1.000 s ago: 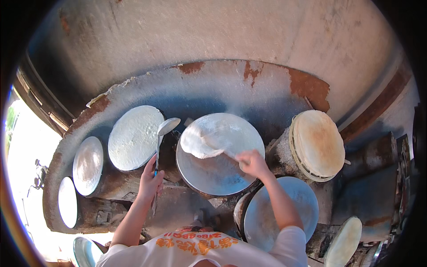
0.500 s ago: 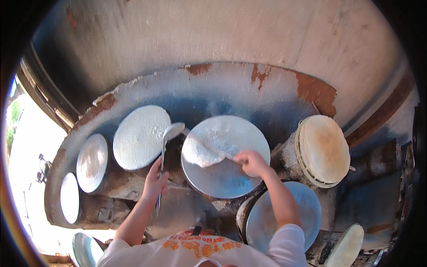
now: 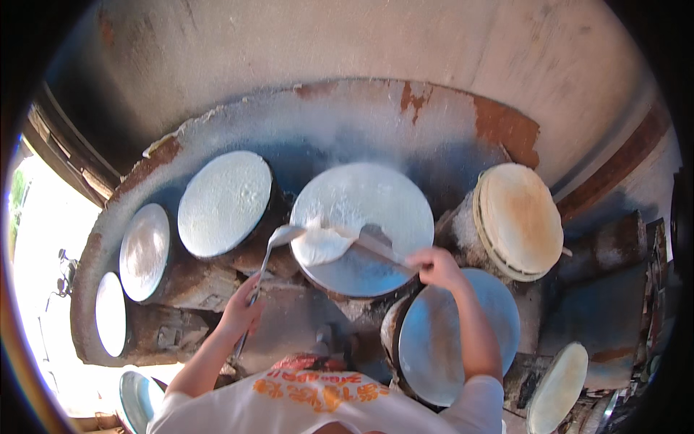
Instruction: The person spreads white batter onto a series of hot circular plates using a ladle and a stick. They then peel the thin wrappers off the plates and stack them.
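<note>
At frame centre, the right hand (image 3: 434, 266) gripped a flat scraping blade (image 3: 372, 244) lying on the round grey griddle plate (image 3: 361, 228), against a white folded batter sheet (image 3: 322, 244). The left hand (image 3: 242, 311) clasped a long-handled metal ladle (image 3: 278, 237), its bowl seemingly touching that sheet.

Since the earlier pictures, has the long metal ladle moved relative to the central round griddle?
Yes. The long metal ladle swung right; its bowl now overlaps the central round griddle's left rim, touching the batter.

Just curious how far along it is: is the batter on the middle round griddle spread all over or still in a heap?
Partly spread. A thin white film covers the far half of the griddle; a thick batter heap sits by the ladle, the near part bare.
</note>
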`<control>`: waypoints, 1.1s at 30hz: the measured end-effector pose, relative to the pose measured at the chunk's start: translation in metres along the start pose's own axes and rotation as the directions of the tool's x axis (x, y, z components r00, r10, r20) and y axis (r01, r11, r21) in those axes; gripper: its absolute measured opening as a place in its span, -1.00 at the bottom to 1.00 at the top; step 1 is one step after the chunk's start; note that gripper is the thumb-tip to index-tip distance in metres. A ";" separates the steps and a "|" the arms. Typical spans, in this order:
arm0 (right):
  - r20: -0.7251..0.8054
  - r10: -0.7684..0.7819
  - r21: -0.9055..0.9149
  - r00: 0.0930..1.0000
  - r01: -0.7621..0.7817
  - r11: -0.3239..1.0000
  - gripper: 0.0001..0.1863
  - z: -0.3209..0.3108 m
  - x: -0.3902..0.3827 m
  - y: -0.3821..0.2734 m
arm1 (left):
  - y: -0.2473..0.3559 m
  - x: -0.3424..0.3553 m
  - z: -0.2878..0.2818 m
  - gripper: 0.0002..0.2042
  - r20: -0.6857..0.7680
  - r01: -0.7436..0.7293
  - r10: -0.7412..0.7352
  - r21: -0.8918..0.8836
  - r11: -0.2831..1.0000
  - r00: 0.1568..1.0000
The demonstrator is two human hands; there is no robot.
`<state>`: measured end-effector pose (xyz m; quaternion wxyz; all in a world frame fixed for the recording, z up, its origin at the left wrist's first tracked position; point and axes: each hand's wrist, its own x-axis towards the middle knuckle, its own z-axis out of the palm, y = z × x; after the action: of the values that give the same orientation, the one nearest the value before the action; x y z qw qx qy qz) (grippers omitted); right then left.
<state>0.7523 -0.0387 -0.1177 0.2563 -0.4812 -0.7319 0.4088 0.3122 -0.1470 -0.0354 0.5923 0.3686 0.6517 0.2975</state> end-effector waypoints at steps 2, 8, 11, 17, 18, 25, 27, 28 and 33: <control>-0.148 0.064 -0.029 0.987 -0.069 0.997 -0.58 0.023 0.006 0.005 | -0.011 0.011 0.011 -0.41 0.024 -0.034 0.033 0.026 0.999 0.999; -0.099 -0.144 -0.177 0.985 0.125 0.976 -0.59 0.037 -0.037 -0.033 | -0.031 -0.007 0.003 -0.41 0.077 -0.059 0.057 0.026 0.998 0.995; -0.320 -0.147 -0.239 0.936 0.070 0.968 -0.62 0.061 -0.027 -0.022 | -0.016 0.002 0.025 -0.41 0.074 -0.017 0.014 0.042 0.999 0.997; -0.414 0.100 0.024 0.905 -0.099 0.995 -0.65 0.147 -0.094 -0.055 | 0.042 -0.022 -0.027 -0.43 0.348 -0.045 0.190 -0.384 0.922 0.918; -0.434 0.370 0.519 0.821 -0.108 0.848 -0.63 0.174 -0.094 -0.057 | 0.048 -0.020 -0.042 -0.44 0.318 -0.104 0.277 -0.468 0.878 0.907; -0.363 0.481 0.897 0.798 0.161 0.411 -0.70 0.381 0.128 -0.133 | 0.023 0.038 -0.096 -0.76 0.700 0.753 0.523 -0.639 0.156 0.486; -0.379 0.599 0.909 0.705 0.165 0.382 -0.71 0.413 0.124 -0.155 | 0.023 0.037 -0.127 -0.70 0.727 0.769 0.406 -0.633 0.086 0.553; -0.371 0.631 0.914 0.681 0.148 0.378 -0.71 0.421 0.110 -0.161 | 0.022 0.038 -0.138 -0.66 0.780 0.834 0.396 -0.548 0.061 0.484; -0.385 0.780 0.921 0.493 0.254 0.294 -0.65 0.410 0.053 -0.182 | 0.030 0.020 -0.159 -0.70 0.780 0.803 0.304 -0.592 0.072 0.547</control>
<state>0.3258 -0.1714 -0.1838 0.6947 -0.5085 -0.0384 0.5073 0.1577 -0.1063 -0.0028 0.9318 -0.1743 0.0193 0.3177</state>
